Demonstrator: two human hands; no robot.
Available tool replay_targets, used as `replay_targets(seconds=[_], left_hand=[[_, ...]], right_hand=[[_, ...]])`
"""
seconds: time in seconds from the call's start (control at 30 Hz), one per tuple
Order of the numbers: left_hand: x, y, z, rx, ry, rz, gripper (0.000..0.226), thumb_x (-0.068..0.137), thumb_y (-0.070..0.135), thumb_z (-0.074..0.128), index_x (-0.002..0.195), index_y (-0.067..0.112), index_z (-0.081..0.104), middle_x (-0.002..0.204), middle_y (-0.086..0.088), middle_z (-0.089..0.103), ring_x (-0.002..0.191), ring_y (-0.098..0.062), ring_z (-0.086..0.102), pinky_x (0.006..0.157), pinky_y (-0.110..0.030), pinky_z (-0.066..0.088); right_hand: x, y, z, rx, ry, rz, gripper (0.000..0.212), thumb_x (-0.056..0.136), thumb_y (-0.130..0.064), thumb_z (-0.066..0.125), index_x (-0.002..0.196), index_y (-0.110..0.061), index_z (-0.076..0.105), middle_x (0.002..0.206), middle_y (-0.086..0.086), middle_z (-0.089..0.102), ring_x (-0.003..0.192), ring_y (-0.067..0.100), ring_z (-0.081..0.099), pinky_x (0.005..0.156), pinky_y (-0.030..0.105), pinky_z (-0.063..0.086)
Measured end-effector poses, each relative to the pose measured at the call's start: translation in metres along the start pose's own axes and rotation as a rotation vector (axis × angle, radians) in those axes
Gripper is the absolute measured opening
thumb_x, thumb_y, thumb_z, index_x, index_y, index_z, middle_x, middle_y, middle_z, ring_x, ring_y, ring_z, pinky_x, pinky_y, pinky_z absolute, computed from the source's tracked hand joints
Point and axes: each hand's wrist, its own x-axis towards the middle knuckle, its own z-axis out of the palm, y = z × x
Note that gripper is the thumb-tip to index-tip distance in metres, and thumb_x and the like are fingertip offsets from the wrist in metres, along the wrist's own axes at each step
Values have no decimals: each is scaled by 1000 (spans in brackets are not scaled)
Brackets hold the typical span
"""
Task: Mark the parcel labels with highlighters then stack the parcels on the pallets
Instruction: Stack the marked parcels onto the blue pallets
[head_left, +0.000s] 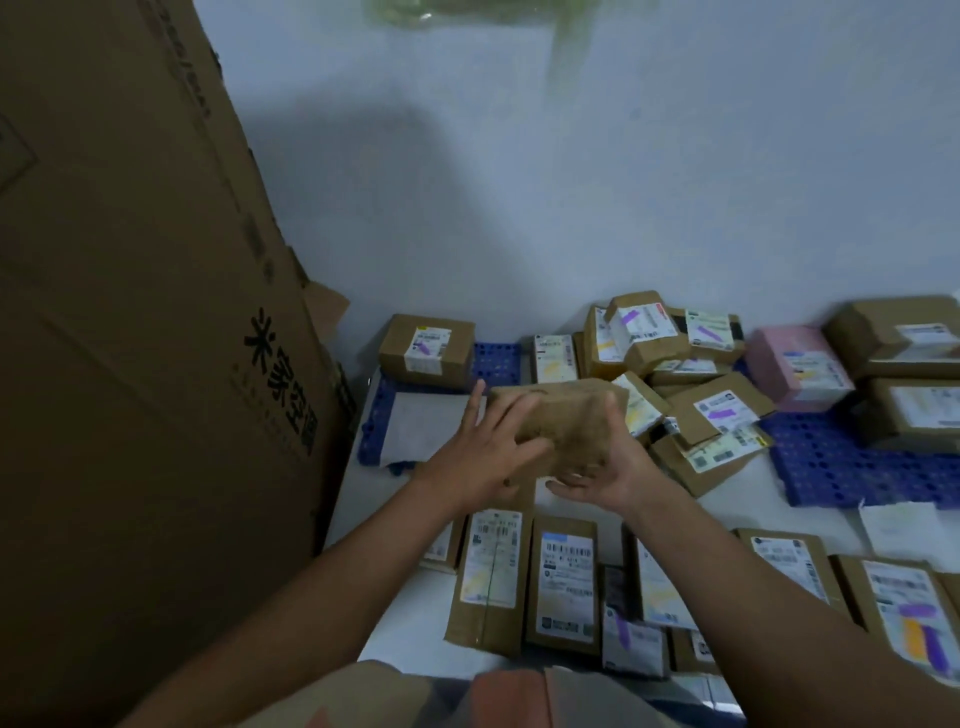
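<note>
Above the blue pallet (488, 358) — both hands (left hand (480, 457), right hand (605, 467)) grip a brown parcel (558, 421), long axis sideways, pallet just beyond.

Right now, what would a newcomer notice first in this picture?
Both hands, left and right, hold a blurred brown parcel at the centre. Behind it labelled parcels pile on blue pallets, one of them pink. A huge cardboard box fills the left side.
</note>
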Motion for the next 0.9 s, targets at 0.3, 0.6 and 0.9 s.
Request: replay_targets(seconds=[0.3,0.6,0.9], left_hand=[[3,8,-10,9,157,230,67,81,30,73,138,40,41,162,-6,14,152,-26,6,121,-55,-6],[4,-6,-23,-1892,-293,-1026,67,92,64,46,149,31,36,150,-17,41,122,-38,55,91,-52,52],[-1,17,3,-2133,-502,-762,56,92,53,58,139,23,55,139,-14,57,126,-36,56,99,-63,46]], right_hand=[[4,-5,-11,148,23,26,94,62,-69,75,136,-17,48,127,21,60,115,42,55,79,56,52],[0,6,-27,287,-263,-154,64,84,-63,57,132,-21,60,129,14,64,123,35,57,108,53,40],[-4,10,-27,178,-293,-15,60,88,-49,62,136,-14,58,134,17,60,121,36,59,104,55,44]])
